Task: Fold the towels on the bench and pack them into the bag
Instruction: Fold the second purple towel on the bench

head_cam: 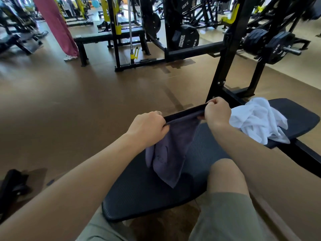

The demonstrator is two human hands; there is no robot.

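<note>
While the person sits astride the black ribbed padded desk [139, 193], both hands hold a dark purple-grey cloth towel [171, 150] up above its surface. The left hand [147, 126] has its fingers curled tight around one end of the towel's top edge, and the right hand [217, 112] pinches the other end with curled fingers, so that the edge runs taut between them as a dark band. Below that band the towel hangs in loose folds, its lowest corner pointing down over the desk; whether it touches the padding I cannot tell. Just beside the right hand, a crumpled white cloth towel [257, 119] lies in a heap on the far part of the desk. On the brown floor [69, 105] at the lower left sits a black object [12, 186], too cut off to identify. Black and yellow gym machines [185, 37] stand well beyond.
</note>
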